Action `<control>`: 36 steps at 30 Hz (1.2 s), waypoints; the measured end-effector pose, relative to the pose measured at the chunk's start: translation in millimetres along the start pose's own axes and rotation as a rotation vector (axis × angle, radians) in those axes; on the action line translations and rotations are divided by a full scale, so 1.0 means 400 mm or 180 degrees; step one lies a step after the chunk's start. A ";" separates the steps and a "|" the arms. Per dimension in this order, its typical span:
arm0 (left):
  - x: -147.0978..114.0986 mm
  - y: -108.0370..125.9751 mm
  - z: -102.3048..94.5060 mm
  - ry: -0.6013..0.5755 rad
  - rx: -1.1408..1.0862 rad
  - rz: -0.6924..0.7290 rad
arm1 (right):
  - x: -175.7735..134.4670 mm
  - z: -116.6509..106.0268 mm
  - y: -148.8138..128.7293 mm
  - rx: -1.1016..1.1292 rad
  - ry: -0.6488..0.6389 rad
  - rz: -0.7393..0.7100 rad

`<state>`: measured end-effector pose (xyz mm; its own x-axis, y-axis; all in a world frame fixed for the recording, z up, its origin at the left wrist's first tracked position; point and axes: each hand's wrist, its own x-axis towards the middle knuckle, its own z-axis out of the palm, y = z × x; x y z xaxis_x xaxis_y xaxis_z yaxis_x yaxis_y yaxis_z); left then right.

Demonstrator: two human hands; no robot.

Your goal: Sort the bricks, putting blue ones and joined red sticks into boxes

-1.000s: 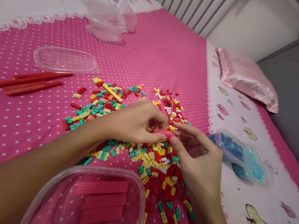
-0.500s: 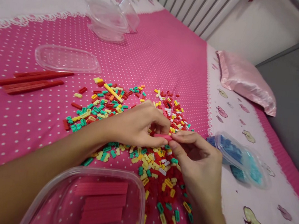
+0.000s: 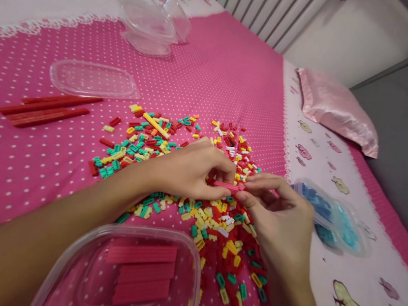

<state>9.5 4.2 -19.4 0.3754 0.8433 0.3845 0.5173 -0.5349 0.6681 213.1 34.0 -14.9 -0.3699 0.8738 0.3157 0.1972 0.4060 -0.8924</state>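
Observation:
Between my left thumb and fingers is a short strip of joined pink building bricks [image 3: 226, 186]; my left hand [image 3: 198, 169] is closed on it above a spread of loose bricks. The thumb and forefinger of my right hand [image 3: 280, 214] pinch the strip's right end. Whether a separate brick sits between those right fingertips is too small to tell. Loose yellow, green, red and white bricks [image 3: 201, 219] lie all around both hands. In front of me a clear plastic tub [image 3: 195, 251] holds several pink brick strips [image 3: 146, 275].
Long red brick strips [image 3: 49, 109] lie at the left beside a clear lid [image 3: 94, 80]. More clear containers [image 3: 145, 21] stand at the back. On the right is a tub of blue and turquoise bricks [image 3: 330, 215]. A pink pillow [image 3: 337, 110] rests beyond it on the bed.
My right hand has shifted slightly right, and more of the pink strip shows between the two hands. My left hand keeps its hold; the view has moved a little.

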 end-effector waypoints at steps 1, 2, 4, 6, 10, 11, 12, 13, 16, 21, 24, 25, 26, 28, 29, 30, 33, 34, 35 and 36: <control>0.000 0.000 0.001 0.0012 0.0008 0.0015 | 0.001 -0.001 0.002 -0.0004 -0.0026 0.0018; 0.000 0.000 0.001 0.0034 0.0031 0.0024 | 0.001 -0.001 0.004 0.0010 -0.0052 0.0049; 0.000 0.000 0.000 0.0089 0.0099 0.0016 | 0.001 -0.002 0.006 0.0104 -0.0099 0.0138; 0.001 0.000 -0.001 0.0123 0.0141 0.0020 | 0.000 -0.002 0.005 0.0216 -0.0144 0.0218; 0.000 0.004 -0.001 0.0124 0.0222 0.0082 | 0.001 -0.002 0.000 0.0108 -0.0177 0.0311; 0.000 0.006 -0.001 0.0115 0.0284 0.0099 | 0.003 -0.003 -0.002 0.0040 -0.0205 0.0333; -0.001 0.008 -0.001 0.0099 0.0360 0.0123 | 0.004 -0.006 -0.004 -0.0016 -0.0250 0.0357; -0.001 0.010 -0.002 0.0077 0.0443 0.0143 | 0.005 -0.008 -0.006 -0.0049 -0.0310 0.0383; -0.003 0.016 -0.003 -0.0020 0.0635 0.0194 | 0.006 -0.012 -0.010 -0.0102 -0.0458 0.0433; -0.001 0.012 -0.006 -0.0004 0.0685 0.0195 | 0.005 -0.003 -0.007 -0.0151 -0.0435 0.0355; 0.001 0.003 -0.019 0.0190 0.0526 0.0097 | 0.019 -0.019 -0.005 -0.0217 -0.0380 0.0308; 0.001 0.000 -0.026 0.0261 0.0473 0.0011 | 0.027 -0.034 -0.005 -0.0251 -0.0284 0.0256; 0.001 -0.004 -0.033 0.0345 0.0426 -0.0112 | 0.035 -0.054 -0.004 -0.0295 -0.0128 0.0177; -0.001 -0.010 -0.050 0.0583 0.0350 -0.0445 | 0.051 -0.100 -0.005 -0.0449 0.0186 0.0010; -0.002 -0.013 -0.057 0.0732 0.0328 -0.0610 | 0.057 -0.122 -0.007 -0.0575 0.0176 -0.0031; -0.002 -0.015 -0.062 0.0898 0.0323 -0.0748 | 0.060 -0.139 -0.011 -0.0726 -0.0019 -0.0015; -0.004 -0.020 -0.068 0.1201 0.0452 -0.0995 | 0.047 -0.139 -0.029 -0.1087 -0.1200 0.0199; -0.005 -0.020 -0.067 0.1226 0.0514 -0.1020 | 0.035 -0.119 -0.036 -0.1138 -0.1528 0.0188; -0.005 -0.020 -0.065 0.1218 0.0571 -0.1016 | 0.021 -0.093 -0.043 -0.1157 -0.1696 0.0082; -0.005 -0.020 -0.063 0.1193 0.0621 -0.0994 | 0.007 -0.062 -0.048 -0.1187 -0.1771 -0.0103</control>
<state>-14.8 8.0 -9.3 -0.1019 0.9057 0.4114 0.7077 -0.2247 0.6699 230.9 35.1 11.3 -0.7742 0.6318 0.0381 0.4417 0.5824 -0.6825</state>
